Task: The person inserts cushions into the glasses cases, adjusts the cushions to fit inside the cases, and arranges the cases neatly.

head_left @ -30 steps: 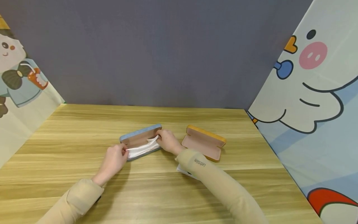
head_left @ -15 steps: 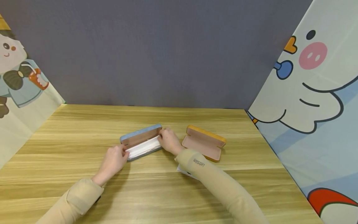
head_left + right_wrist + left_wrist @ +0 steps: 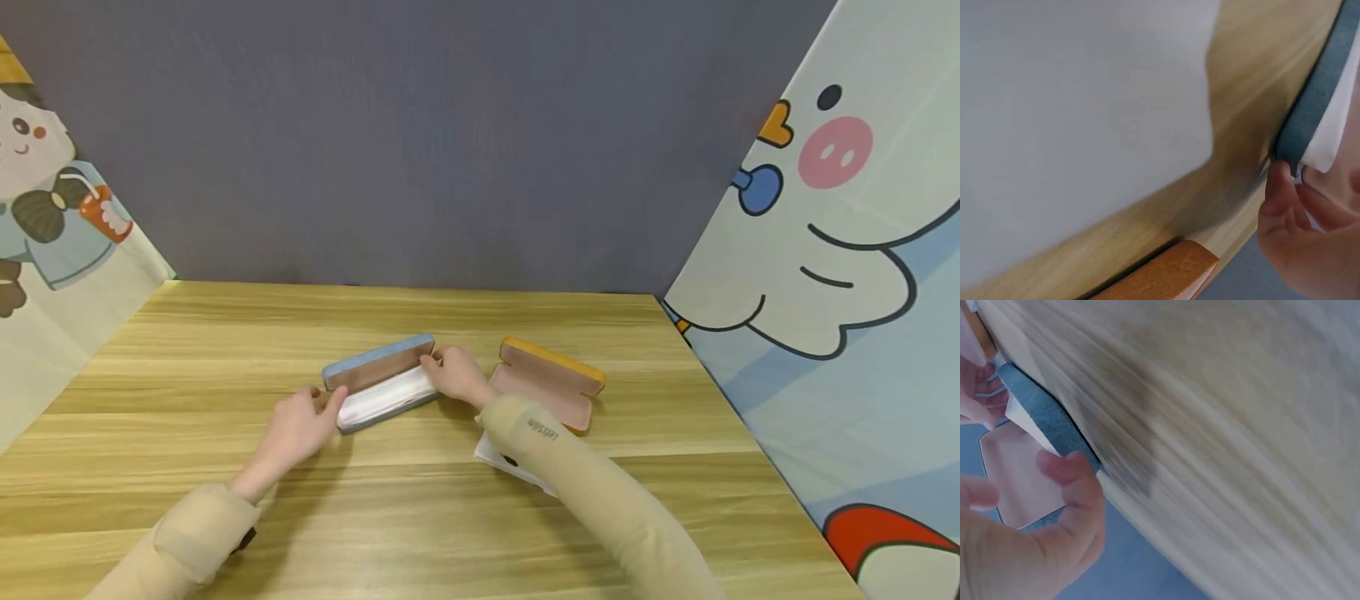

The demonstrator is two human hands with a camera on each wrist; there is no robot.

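Note:
A blue glasses case (image 3: 375, 357) lies with its lid raised, showing a brownish-pink lining. Along its lower half lies a folded white cloth (image 3: 386, 396). At the case's left end is my left hand (image 3: 292, 423), thumb and fingers spread and holding nothing; in the left wrist view its fingertips (image 3: 1072, 465) are close to the case's blue wall (image 3: 1054, 419). My right hand (image 3: 457, 375) is at the right end, relaxed fingers touching it. In the right wrist view a fingertip (image 3: 1280, 181) meets the case's corner, beside the white cloth's edge (image 3: 1329, 147).
An orange-yellow glasses case (image 3: 555, 360) with pink lining stands with its lid up to the right. A white sheet-like thing with a dark mark (image 3: 501, 461) lies partly under my right sleeve (image 3: 570, 475). A grey panel (image 3: 420, 150) rises behind the wooden table (image 3: 225, 333).
The white cloth, bunched and pinched at both ends earlier, now lies flatter in the blue case. My left hand has let go and drawn slightly left, its fingers spreading; the right hand has loosened.

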